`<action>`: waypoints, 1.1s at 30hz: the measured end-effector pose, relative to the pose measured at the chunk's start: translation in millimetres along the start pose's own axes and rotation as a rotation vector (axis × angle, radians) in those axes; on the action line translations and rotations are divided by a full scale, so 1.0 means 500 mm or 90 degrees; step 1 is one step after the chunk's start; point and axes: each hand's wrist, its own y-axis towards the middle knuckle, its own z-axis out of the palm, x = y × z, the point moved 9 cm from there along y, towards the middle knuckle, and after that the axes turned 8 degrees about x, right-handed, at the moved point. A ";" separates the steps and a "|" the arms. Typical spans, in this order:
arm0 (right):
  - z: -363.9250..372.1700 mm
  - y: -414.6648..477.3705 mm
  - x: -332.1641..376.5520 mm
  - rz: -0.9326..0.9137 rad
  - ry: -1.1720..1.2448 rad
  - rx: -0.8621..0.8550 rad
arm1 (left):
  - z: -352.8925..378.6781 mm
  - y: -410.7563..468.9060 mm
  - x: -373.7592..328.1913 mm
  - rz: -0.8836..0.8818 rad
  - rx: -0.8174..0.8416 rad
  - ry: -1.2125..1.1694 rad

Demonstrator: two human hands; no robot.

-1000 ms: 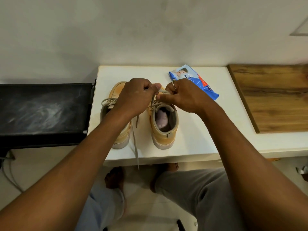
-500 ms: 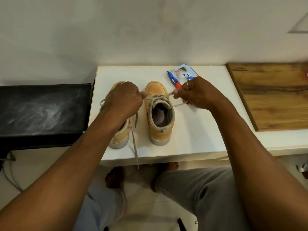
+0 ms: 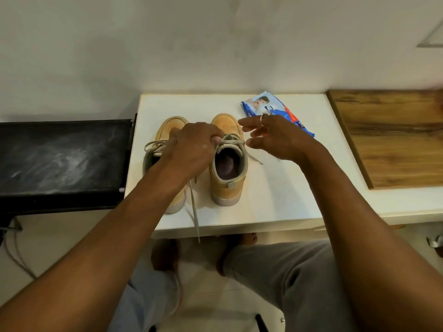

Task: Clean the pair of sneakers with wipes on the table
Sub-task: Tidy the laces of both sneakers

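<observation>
Two tan sneakers stand side by side on the white table (image 3: 275,202), toes pointing away from me. My left hand (image 3: 191,149) covers much of the left sneaker (image 3: 171,127) and pinches the grey laces at the tongue of the right sneaker (image 3: 226,180). To the right of that shoe hovers my right hand (image 3: 271,137), fingers spread and holding nothing. One lace end (image 3: 254,158) lies loose on the table under it. A blue pack of wipes (image 3: 261,106) lies behind my right hand, partly hidden.
A long lace (image 3: 194,212) from the left sneaker hangs over the table's front edge. A wooden board (image 3: 393,137) lies at the right. A black surface (image 3: 60,159) adjoins the table at the left. My knees and bare feet are below the edge.
My hands first held both lace ends together, then pulled them apart. Now my right hand has let go of its lace end and opened; my left hand moved right onto the right sneaker's laces.
</observation>
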 end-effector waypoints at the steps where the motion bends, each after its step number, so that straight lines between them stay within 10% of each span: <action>1: 0.005 0.002 0.003 -0.006 0.008 0.013 | 0.004 -0.004 -0.004 0.000 0.014 -0.024; 14: 0.019 0.008 -0.004 0.067 0.028 0.009 | -0.003 -0.001 0.039 -0.114 -0.050 0.014; 24: 0.022 0.024 0.010 0.027 0.399 -0.094 | -0.011 -0.008 0.049 -0.109 -0.123 -0.481; 33: 0.024 0.018 0.007 0.006 0.377 -0.089 | 0.003 0.009 0.047 -0.039 -0.120 -0.411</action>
